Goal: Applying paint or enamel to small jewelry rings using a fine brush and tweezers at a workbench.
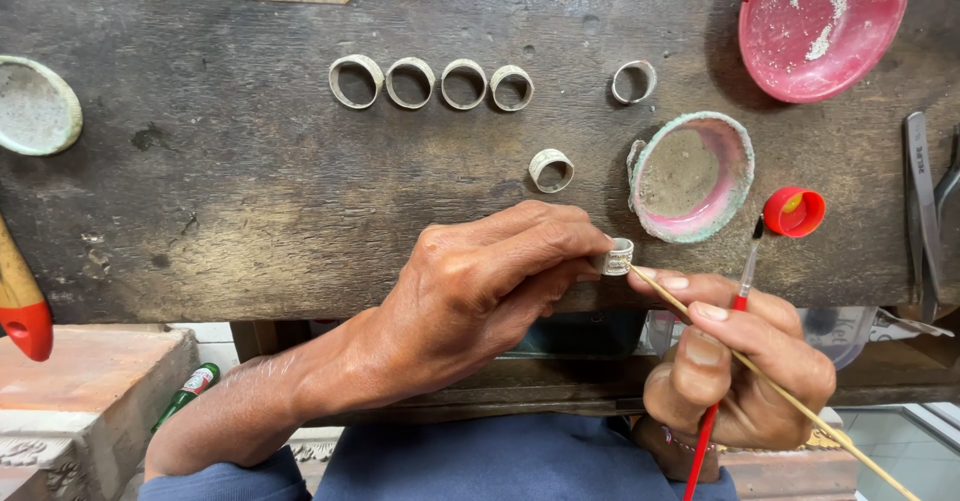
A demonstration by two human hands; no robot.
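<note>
**Ring pinched at bench edge, stick tip on its band**

Left hand (470, 296) reaches across from the person's left, thumb and fingers closed tight on a small metal ring (617, 257). The ring sits just past the fingertips, at the front edge of the bench (230, 201), its outer band turned toward the other hand. That grip leaves the band face bare for working.

Right hand (735, 361) is curled shut round two tools at once. A thin pale stick (780, 389) runs up-left through the fingers, its tip touching the ring; the index finger lies along it, likely to steady the point. A red-handled brush (728, 361) is parked in the same fist, bristles up and clear of the ring, close to hand without being set down.

On the bench, well behind the hands: four rings (431, 83) in a close row, a fifth (634, 82) apart to their right, and a sixth (551, 170) alone nearer the worker. The spacing suggests sorted batches; which is which cannot be told.

Just right of the held ring stand a crusted pink dish (740, 156) and a small red cap (794, 212), both within brush reach. A red bowl (870, 21) with pale powder sits at the far right corner. Pliers (922, 211) lie at the right edge, a pale dish (40, 106) at the left.
</note>
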